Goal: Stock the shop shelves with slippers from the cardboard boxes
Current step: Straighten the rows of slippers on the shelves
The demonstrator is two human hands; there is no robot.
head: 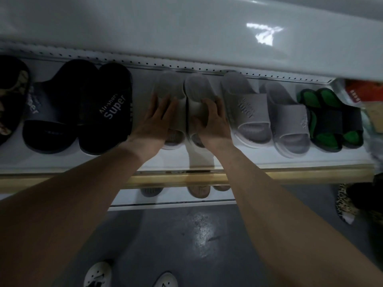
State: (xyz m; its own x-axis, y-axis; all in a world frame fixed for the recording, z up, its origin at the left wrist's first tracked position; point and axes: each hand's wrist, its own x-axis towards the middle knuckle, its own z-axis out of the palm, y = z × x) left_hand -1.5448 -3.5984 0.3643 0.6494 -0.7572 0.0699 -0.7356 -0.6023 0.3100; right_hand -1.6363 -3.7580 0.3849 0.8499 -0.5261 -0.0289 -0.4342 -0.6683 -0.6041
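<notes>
Now the left hand lies flat, fingers spread, on one pale grey rubber slipper. Beside it, the right hand curls its grip over the matching pale grey slipper. Both slippers touch, sitting on the white metal shelf between black "Super" slippers and grey strap slippers.

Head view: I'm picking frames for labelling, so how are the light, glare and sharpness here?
Head view: dim overall, the black slippers nearly lose detail though "Super" still reads; a bright glare patch sits on the upper shelf and another on the floor; the wide lens bends the shelf edge; the right margin is smeared; both hands, left hand and right hand, on the grey slippers look soft.
</notes>
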